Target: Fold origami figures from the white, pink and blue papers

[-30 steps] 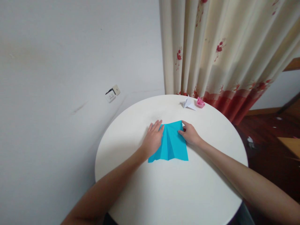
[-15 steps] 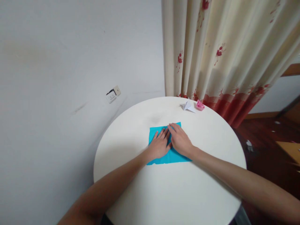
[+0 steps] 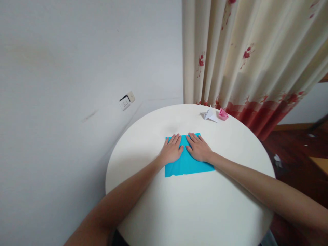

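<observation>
Flattening step on the blue paper [image 3: 189,165]: I press my left hand [image 3: 172,151] and right hand [image 3: 199,149] palm-down, fingers spread, side by side on its far half. Sheet lies mid-table [image 3: 179,212], near edge free. Next move likely needs firm, even pressure outward along the crease, judging by this.

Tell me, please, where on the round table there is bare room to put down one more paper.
The round table is bare between the blue paper and the near edge, and left of the left hand. It is crowded around the right hand, and at the far rim by the white and pink paper figures.
</observation>
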A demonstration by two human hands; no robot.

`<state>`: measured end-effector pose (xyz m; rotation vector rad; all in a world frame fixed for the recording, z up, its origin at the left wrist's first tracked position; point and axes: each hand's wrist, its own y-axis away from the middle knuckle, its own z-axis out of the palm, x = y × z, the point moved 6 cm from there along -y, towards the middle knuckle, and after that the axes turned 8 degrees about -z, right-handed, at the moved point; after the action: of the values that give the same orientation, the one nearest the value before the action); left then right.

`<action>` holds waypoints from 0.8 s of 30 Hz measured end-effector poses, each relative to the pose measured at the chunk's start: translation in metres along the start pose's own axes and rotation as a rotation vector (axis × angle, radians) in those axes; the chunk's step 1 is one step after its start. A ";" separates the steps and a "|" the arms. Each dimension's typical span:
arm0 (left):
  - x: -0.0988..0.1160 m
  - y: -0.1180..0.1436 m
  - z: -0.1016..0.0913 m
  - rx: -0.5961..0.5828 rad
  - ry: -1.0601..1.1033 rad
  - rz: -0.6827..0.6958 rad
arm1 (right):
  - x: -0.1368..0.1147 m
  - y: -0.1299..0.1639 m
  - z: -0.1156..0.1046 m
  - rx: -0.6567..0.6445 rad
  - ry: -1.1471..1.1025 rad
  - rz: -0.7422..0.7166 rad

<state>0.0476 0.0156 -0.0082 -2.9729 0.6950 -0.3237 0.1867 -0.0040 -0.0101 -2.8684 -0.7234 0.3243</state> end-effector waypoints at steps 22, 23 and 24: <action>-0.018 0.003 -0.027 0.131 -0.212 -0.220 | 0.005 0.006 -0.001 -0.070 0.027 0.129; -0.009 0.005 -0.029 0.148 -0.202 -0.148 | 0.002 0.007 -0.001 -0.070 0.024 0.129; 0.000 0.007 -0.028 0.146 -0.181 -0.062 | -0.001 0.007 -0.001 -0.069 0.021 0.129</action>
<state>0.0388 0.0090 0.0187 -2.8427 0.5359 -0.1014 0.1895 -0.0107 -0.0104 -2.9859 -0.5578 0.2902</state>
